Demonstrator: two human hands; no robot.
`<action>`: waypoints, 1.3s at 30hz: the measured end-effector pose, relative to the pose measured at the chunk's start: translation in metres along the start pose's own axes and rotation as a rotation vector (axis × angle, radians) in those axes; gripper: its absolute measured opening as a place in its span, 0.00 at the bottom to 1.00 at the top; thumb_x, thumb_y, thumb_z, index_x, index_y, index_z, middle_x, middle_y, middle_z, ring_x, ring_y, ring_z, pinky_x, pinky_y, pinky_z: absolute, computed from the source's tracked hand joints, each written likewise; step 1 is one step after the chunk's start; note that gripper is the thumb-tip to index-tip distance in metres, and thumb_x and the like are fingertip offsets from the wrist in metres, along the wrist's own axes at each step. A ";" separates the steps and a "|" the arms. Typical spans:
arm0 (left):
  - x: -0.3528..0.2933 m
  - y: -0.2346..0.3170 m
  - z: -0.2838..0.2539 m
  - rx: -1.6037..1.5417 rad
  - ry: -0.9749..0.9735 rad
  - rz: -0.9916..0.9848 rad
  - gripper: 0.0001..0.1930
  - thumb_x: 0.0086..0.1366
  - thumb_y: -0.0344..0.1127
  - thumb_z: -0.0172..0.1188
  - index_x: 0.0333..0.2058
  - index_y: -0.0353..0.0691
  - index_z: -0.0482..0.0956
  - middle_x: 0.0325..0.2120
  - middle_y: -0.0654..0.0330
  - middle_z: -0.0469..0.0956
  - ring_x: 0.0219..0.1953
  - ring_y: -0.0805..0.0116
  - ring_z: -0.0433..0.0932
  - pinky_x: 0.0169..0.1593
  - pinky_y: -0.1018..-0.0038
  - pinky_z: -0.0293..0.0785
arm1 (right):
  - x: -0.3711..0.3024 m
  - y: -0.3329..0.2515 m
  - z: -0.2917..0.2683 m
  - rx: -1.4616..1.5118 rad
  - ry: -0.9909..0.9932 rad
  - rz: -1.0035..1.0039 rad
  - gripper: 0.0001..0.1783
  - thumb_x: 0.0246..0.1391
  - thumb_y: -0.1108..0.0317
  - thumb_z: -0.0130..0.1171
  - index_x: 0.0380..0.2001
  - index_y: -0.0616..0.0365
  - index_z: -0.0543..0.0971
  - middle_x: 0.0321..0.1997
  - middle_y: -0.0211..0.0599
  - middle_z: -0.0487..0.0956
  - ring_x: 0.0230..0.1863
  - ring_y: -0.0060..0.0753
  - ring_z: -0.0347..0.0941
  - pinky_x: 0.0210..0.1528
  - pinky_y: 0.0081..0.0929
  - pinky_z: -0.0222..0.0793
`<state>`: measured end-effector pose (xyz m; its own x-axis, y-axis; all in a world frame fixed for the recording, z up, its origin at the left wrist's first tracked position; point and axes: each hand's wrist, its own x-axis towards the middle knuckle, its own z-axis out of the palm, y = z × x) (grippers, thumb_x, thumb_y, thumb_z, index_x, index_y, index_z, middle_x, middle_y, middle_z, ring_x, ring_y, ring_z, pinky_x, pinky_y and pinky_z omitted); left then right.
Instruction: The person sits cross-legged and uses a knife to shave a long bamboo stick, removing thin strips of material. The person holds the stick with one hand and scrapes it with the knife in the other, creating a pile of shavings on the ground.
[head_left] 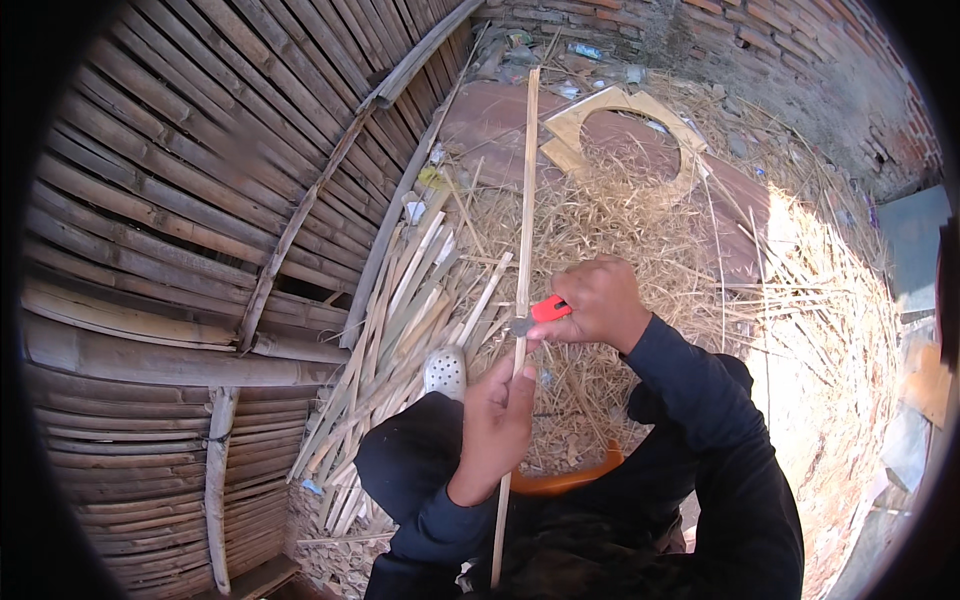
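Over loose shavings (650,235), a red-handled knife (550,308) crosses a bamboo strip (529,190).
The left hand (497,415) clamps the strip just below, the right hand (597,303) the knife; probably light, springy and splintery, the strip suits a pinch near that crossing.

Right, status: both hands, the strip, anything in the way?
Left hand gripping pale strip. Right hand holding red-handled knife at strip, just beyond left fingertips. Nothing visibly in the way; shavings heaped on ground.
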<state>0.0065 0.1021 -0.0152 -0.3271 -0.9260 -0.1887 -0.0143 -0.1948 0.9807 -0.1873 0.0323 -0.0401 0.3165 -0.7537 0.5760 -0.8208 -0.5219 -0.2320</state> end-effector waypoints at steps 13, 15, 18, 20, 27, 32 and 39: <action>-0.001 -0.013 -0.012 -0.154 -0.016 -0.115 0.19 0.70 0.31 0.47 0.58 0.36 0.68 0.19 0.79 0.61 0.19 0.90 0.54 0.23 0.87 0.49 | -0.001 0.089 -0.012 -0.231 -0.120 0.766 0.39 0.55 0.31 0.42 0.18 0.60 0.77 0.13 0.47 0.74 0.18 0.51 0.73 0.22 0.42 0.67; -0.003 -0.010 -0.020 -0.165 0.015 -0.122 0.19 0.70 0.31 0.48 0.58 0.36 0.68 0.19 0.78 0.61 0.19 0.90 0.54 0.23 0.87 0.49 | 0.009 0.052 -0.006 -0.087 -0.135 0.588 0.36 0.53 0.33 0.47 0.18 0.59 0.77 0.12 0.44 0.73 0.17 0.50 0.73 0.21 0.40 0.66; -0.002 -0.013 -0.022 -0.147 0.091 -0.118 0.19 0.69 0.31 0.49 0.58 0.36 0.68 0.19 0.78 0.62 0.19 0.90 0.55 0.22 0.87 0.50 | 0.012 0.015 -0.009 0.105 -0.151 0.315 0.32 0.51 0.35 0.53 0.18 0.57 0.75 0.12 0.41 0.72 0.16 0.48 0.72 0.20 0.38 0.65; -0.001 -0.009 -0.021 -0.164 0.126 -0.118 0.20 0.69 0.31 0.49 0.58 0.37 0.68 0.18 0.78 0.61 0.19 0.90 0.55 0.22 0.87 0.50 | 0.009 -0.004 -0.009 0.136 -0.179 0.147 0.29 0.48 0.37 0.57 0.20 0.55 0.74 0.13 0.39 0.71 0.17 0.46 0.71 0.20 0.37 0.64; -0.004 -0.009 -0.022 -0.167 0.124 -0.116 0.19 0.69 0.32 0.50 0.58 0.37 0.68 0.17 0.78 0.61 0.17 0.90 0.55 0.21 0.87 0.50 | -0.003 -0.021 0.013 0.036 -0.147 -0.012 0.34 0.45 0.30 0.55 0.13 0.53 0.73 0.11 0.34 0.72 0.12 0.37 0.71 0.16 0.32 0.64; -0.007 -0.009 -0.017 -0.217 0.103 -0.134 0.20 0.69 0.34 0.50 0.58 0.37 0.68 0.14 0.77 0.59 0.14 0.88 0.53 0.19 0.86 0.49 | 0.000 -0.016 0.020 -0.015 -0.092 -0.022 0.34 0.44 0.29 0.55 0.11 0.51 0.71 0.10 0.33 0.70 0.11 0.35 0.69 0.17 0.31 0.64; -0.007 -0.013 -0.019 -0.147 0.015 -0.176 0.18 0.69 0.31 0.48 0.57 0.38 0.69 0.18 0.78 0.60 0.18 0.90 0.54 0.21 0.87 0.50 | 0.014 0.011 0.035 -0.166 -0.119 0.217 0.35 0.50 0.30 0.48 0.18 0.55 0.75 0.13 0.38 0.72 0.17 0.44 0.73 0.21 0.39 0.66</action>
<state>0.0269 0.1052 -0.0272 -0.3173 -0.8780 -0.3585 0.0678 -0.3980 0.9149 -0.1754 0.0019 -0.0623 0.1702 -0.8872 0.4288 -0.9390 -0.2780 -0.2026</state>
